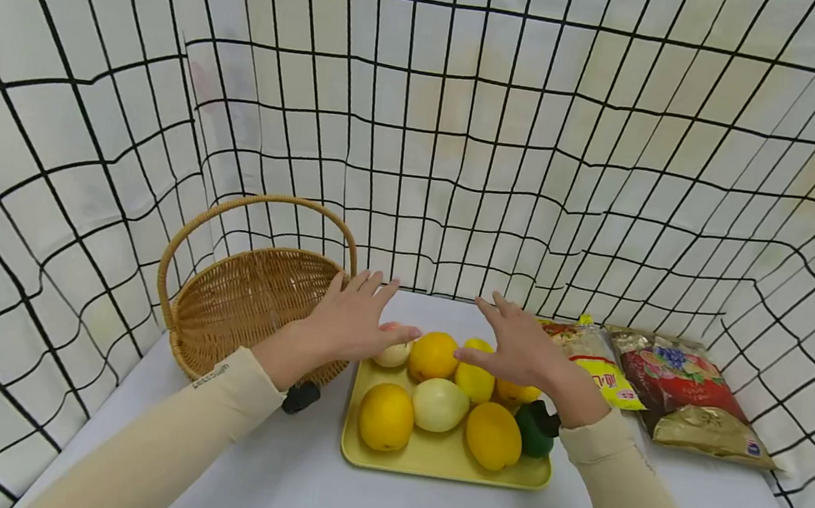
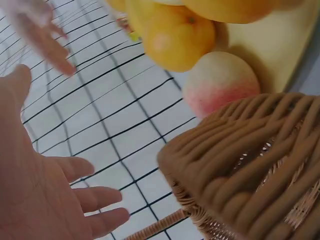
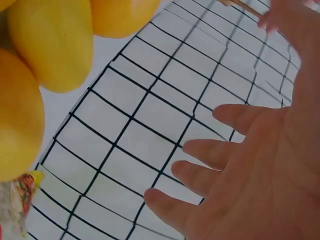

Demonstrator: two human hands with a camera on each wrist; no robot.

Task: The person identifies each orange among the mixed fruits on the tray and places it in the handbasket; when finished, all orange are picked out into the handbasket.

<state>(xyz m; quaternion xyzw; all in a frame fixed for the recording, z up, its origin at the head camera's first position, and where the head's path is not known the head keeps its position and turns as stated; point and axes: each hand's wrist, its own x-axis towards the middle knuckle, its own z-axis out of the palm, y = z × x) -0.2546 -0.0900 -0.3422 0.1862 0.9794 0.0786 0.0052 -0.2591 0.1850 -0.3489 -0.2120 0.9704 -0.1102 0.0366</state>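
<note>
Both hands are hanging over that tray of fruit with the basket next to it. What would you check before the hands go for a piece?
1. Left hand free: ok, fingers spread above the tray's back left, holding nothing.
2. Right hand free: ok, open over the back right fruit.
3. Fruit reachable: ok, the orange and pale peach lie just under the hands on the yellow tray.
4. Basket ready: probably ok, it stands left of the tray with its mouth tipped toward the camera; inside looks bare.
5. Handle out of the way: cannot tell, the basket handle arches right behind the left hand.
6. Fruit stable: cannot tell, pieces are packed together and could roll.
</note>
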